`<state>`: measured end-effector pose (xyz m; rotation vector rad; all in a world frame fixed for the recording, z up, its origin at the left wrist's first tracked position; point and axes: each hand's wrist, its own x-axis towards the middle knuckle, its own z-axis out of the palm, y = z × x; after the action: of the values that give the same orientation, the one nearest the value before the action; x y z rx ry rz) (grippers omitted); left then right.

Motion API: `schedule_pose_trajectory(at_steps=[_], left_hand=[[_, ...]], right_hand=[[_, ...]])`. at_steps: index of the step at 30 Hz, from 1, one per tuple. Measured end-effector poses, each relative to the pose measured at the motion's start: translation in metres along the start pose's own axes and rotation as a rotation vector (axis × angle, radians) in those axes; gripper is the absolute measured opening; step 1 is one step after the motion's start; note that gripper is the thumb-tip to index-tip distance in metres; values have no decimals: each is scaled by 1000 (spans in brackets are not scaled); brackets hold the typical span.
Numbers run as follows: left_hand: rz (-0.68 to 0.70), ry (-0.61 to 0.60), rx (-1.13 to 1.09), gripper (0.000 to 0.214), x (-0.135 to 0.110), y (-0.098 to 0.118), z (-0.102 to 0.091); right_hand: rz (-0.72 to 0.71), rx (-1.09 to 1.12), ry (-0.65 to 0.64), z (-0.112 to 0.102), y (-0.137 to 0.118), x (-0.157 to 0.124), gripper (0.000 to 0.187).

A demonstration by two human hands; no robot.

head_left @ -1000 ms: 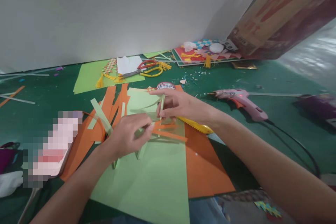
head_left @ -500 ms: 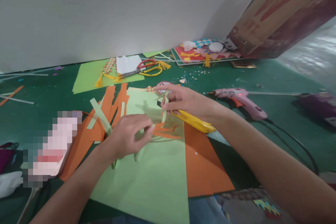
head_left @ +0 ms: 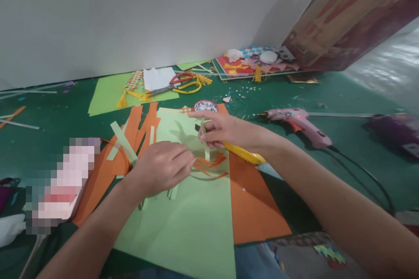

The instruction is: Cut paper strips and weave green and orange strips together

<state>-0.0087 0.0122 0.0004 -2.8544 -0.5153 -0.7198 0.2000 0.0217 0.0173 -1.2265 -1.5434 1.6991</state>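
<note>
My left hand (head_left: 163,167) is closed, pinching the ends of thin orange and light green paper strips (head_left: 209,165) that bow outward to the right. My right hand (head_left: 225,130) is closed around one light green strip (head_left: 205,141), holding it upright just above the orange ones. Both hands hover over a large light green paper sheet (head_left: 193,222) that lies on an orange sheet (head_left: 255,209). A yellow-handled cutter (head_left: 242,153) lies under my right wrist.
A pink glue gun (head_left: 299,120) with its black cord lies to the right. Red-handled scissors (head_left: 173,83), tassels and a green sheet sit near the wall. Orange strips (head_left: 131,139) lie to the left beside a blurred pink object (head_left: 62,183). A cardboard box (head_left: 347,17) leans at back right.
My right hand lifted the green strip up and away, then brought it a little lower. The orange strips went from lying flat to bowing into curves. My left hand stayed in place.
</note>
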Motion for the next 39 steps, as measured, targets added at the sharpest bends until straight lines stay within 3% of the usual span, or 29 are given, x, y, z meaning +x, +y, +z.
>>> schedule_pose_trajectory(at_steps=[7, 12, 17, 30, 39], left_hand=[[-32, 33, 22, 24, 0, 0, 1], [-47, 67, 52, 23, 1, -1, 0], [-79, 134, 72, 20, 0, -2, -1], [-279, 154, -45, 13, -1, 0, 3], [-513, 164, -194, 14, 1, 4, 1]], right_hand=[[-34, -48, 88, 1, 1, 2, 67], [-56, -84, 66, 0, -1, 2, 65], [-158, -119, 104, -3, -2, 0, 62], [-372, -46, 303, 1, 1, 0, 56], [-449, -205, 189, 3, 0, -4, 55]])
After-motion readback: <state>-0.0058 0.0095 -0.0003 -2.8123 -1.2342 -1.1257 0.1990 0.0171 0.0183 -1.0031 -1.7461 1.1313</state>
